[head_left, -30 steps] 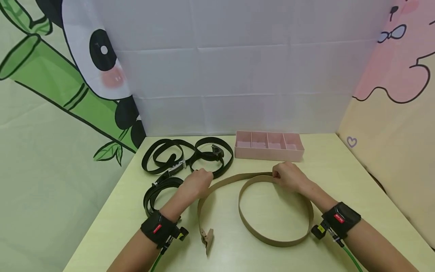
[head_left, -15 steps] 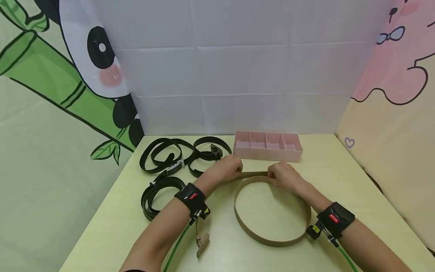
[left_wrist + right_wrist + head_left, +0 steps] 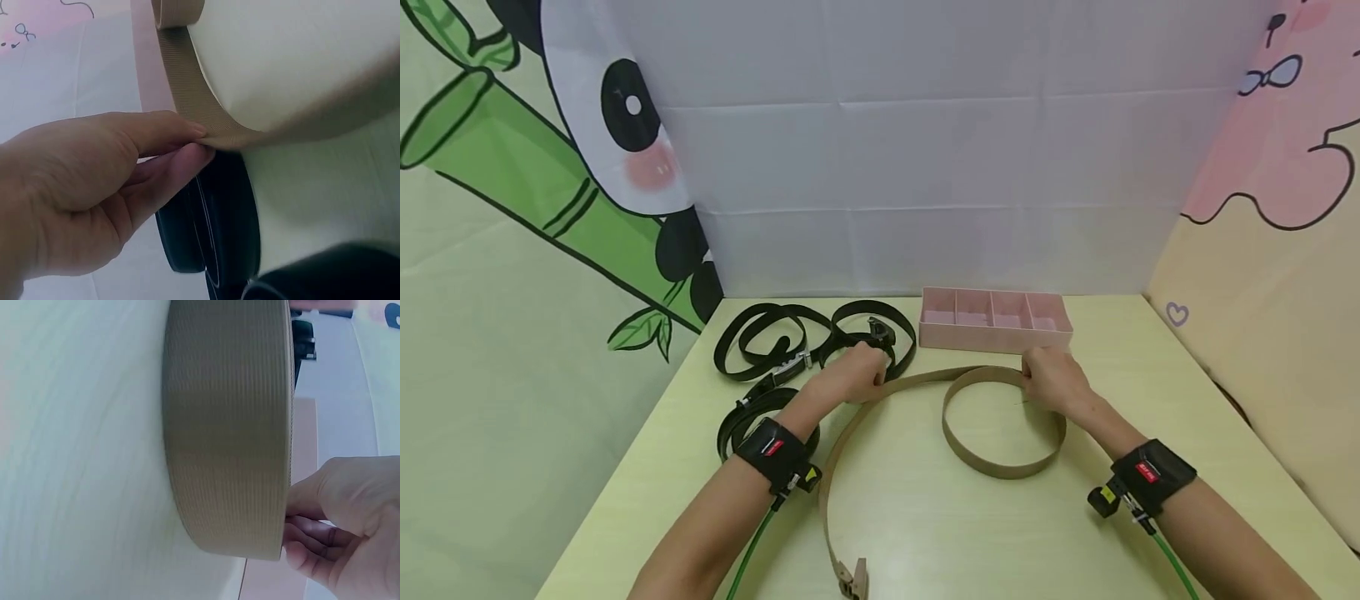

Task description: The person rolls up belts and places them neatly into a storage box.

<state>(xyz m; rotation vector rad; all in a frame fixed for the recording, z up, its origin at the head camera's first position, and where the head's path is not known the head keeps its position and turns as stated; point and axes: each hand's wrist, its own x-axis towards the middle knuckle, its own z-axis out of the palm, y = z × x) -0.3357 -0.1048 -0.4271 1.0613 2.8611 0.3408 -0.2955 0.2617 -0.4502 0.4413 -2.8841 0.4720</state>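
A tan webbing belt [image 3: 1000, 470] lies across the table, its right part curled into a loop and its left part a long curve. Its buckle [image 3: 852, 578] sits near the front edge of the head view. My left hand [image 3: 859, 375] pinches the strap between thumb and fingertips; the left wrist view shows the ribbed belt [image 3: 200, 94] at those fingertips. At the top of the loop, my right hand [image 3: 1054, 380] pinches the belt's edge. The right wrist view has the belt [image 3: 228, 437] standing on its edge, with thumb and fingers at its rim.
Several coiled black belts [image 3: 724, 354] lie on the left of the table [image 3: 1150, 375], one close by the left hand. A pink box [image 3: 996, 336] with several compartments stands at the back, beyond the hands. A pale cloth backdrop [image 3: 925, 167] rises behind it.
My left hand slid right along the strap, then came back left, still at the belt. The loop beside my right hand has become smaller, and the buckle now lies nearer the front.
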